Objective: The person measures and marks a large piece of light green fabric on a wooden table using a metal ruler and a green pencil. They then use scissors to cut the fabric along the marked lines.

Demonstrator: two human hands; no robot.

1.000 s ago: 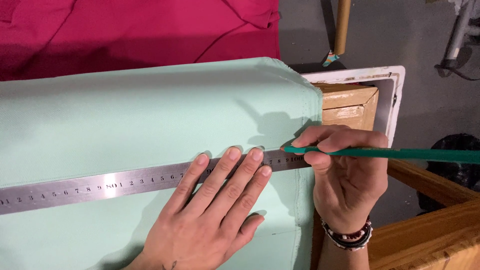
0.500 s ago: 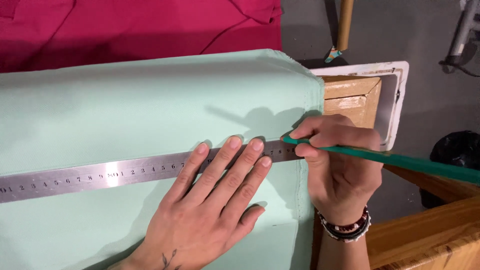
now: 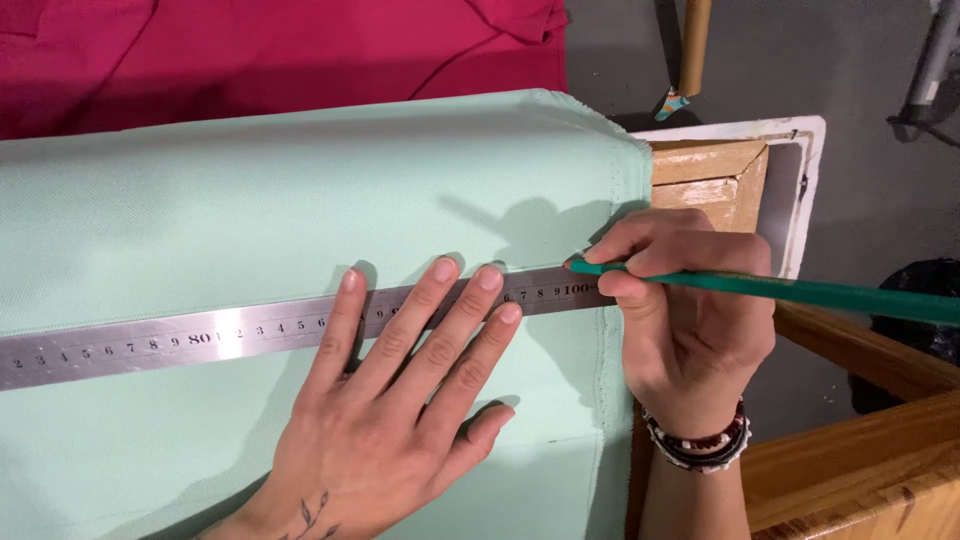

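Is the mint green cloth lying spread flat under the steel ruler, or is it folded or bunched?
Spread flat: the mint green cloth lies smooth under the steel ruler, hanging over the table edge at right.

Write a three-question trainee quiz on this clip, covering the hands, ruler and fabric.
1. True or false: the left hand presses the steel ruler flat on the mint-green fabric.
2. What does the right hand hold?
A. scissors
B. green pencil
C. chalk block
3. Near which end of the ruler is the pencil tip?

Key:
1. True; its fingers lie across the ruler.
2. B
3. The ruler's right end, close to the fabric's right edge.
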